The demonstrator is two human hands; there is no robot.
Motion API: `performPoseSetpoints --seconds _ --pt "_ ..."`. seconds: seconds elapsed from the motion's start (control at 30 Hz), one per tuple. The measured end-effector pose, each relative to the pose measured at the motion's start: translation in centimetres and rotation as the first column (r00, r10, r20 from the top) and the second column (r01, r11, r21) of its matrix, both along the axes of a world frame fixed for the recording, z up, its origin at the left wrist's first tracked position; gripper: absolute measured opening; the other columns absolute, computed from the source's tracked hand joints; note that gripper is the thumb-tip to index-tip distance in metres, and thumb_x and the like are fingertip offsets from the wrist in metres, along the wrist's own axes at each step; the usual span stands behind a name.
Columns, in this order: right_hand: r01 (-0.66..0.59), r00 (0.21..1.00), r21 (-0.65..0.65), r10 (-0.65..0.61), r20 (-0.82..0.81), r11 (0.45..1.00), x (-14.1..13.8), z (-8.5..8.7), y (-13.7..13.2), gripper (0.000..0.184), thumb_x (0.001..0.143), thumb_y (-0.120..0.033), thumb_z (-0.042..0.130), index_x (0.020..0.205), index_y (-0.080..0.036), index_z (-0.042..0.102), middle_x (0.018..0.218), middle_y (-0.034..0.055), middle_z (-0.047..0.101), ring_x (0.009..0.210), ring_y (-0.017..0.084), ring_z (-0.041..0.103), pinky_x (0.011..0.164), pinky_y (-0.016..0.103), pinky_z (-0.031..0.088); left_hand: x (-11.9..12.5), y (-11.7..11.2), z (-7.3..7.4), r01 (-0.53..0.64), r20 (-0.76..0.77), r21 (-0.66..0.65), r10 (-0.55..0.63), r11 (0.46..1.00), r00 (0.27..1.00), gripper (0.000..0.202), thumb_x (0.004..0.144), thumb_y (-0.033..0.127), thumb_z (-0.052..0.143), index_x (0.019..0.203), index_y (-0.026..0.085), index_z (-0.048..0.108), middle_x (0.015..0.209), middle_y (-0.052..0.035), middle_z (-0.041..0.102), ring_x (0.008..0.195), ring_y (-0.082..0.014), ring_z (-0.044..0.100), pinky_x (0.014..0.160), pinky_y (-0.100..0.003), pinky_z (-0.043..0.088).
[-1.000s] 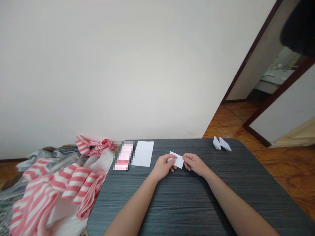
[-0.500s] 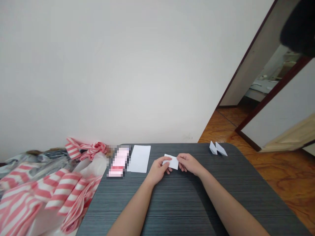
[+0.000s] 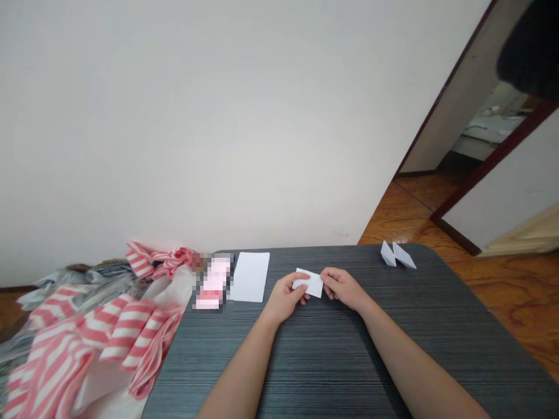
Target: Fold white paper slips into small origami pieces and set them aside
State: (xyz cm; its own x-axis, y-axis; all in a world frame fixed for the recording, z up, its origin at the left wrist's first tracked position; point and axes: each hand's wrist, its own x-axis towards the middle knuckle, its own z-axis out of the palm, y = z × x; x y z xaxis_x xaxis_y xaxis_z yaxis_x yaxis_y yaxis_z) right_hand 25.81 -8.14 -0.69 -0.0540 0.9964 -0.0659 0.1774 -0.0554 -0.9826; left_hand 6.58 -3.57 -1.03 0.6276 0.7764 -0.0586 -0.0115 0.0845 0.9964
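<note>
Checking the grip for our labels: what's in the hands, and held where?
A small white rectangular paper piece: the left hand grips its left end, thumb on top; the right hand has its fingertips against the right edge.

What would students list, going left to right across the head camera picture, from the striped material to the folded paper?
pink-and-white striped material → blurred pink item → white paper sheet → left hand → small white paper → right hand → folded white paper

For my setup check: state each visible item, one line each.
Small white paper rectangle: held by both hands.
Left hand: pinching left end.
Right hand: pinching right end.
White paper sheet: flat on the grey table.
Folded white paper shape: resting near far edge.
Crumpled pink-striped material: heaped beside table.
</note>
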Motion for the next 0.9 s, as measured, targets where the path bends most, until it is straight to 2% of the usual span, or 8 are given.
performPoseSetpoints --seconds 0.3,0.5,0.57,0.7,0.9 --pt "0.011 0.999 0.041 -0.009 -0.038 0.999 0.20 -0.07 -0.13 0.027 0.086 -0.035 0.045 0.065 -0.018 0.048 0.045 -0.0061 0.046 0.039 0.008 0.039 0.044 0.020 0.031 0.18 -0.60 0.48 0.039 0.021 0.033 -0.040 0.999 0.999 0.043 0.074 0.027 0.062 0.114 0.016 0.051 0.085 -0.0051 0.060 0.069 -0.0121 0.057 0.056 -0.021 0.046" --pt "0.010 1.000 0.046 -0.008 -0.023 0.999 0.05 -0.14 -0.06 0.029 0.087 -0.037 0.045 0.066 -0.018 0.049 0.046 -0.0061 0.046 0.039 0.008 0.039 0.044 0.021 0.031 -0.05 -0.72 0.35 0.026 -0.003 0.052 -0.026 0.998 1.000 0.047 0.072 0.026 0.064 0.117 0.018 0.051 0.092 -0.0056 0.059 0.064 -0.0096 0.055 0.056 -0.022 0.046" --pt "0.013 1.000 0.045 -0.012 -0.019 0.999 0.02 -0.18 -0.04 0.029 0.087 -0.038 0.045 0.066 -0.018 0.048 0.046 -0.0062 0.045 0.039 0.008 0.038 0.044 0.021 0.030 -0.18 -0.68 0.48 0.031 0.013 0.051 -0.032 0.998 0.999 0.046 0.074 0.028 0.064 0.117 0.017 0.051 0.090 -0.0058 0.060 0.062 -0.0093 0.055 0.056 -0.022 0.046" --pt "0.021 1.000 0.053 -0.019 -0.024 0.998 -0.11 -0.29 -0.07 0.030 0.087 -0.038 0.045 0.065 -0.018 0.046 0.046 -0.0063 0.045 0.039 0.008 0.038 0.044 0.021 0.030 -0.22 -0.50 0.51 0.027 0.042 0.029 -0.029 0.999 0.999 0.037 0.083 0.034 0.051 0.113 0.013 0.052 0.072 -0.0043 0.060 0.058 -0.0103 0.055 0.055 -0.023 0.045" --pt "0.044 0.999 0.063 -0.043 -0.018 0.997 -0.25 -0.52 -0.04 0.030 0.087 -0.039 0.044 0.066 -0.018 0.047 0.047 -0.0060 0.046 0.040 0.008 0.038 0.044 0.021 0.030 0.14 -0.35 -0.12 -0.024 0.069 0.003 0.024 1.000 0.997 0.026 0.081 0.030 0.054 0.102 0.016 0.048 0.066 0.0004 0.057 0.056 -0.0100 0.056 0.053 -0.021 0.043"
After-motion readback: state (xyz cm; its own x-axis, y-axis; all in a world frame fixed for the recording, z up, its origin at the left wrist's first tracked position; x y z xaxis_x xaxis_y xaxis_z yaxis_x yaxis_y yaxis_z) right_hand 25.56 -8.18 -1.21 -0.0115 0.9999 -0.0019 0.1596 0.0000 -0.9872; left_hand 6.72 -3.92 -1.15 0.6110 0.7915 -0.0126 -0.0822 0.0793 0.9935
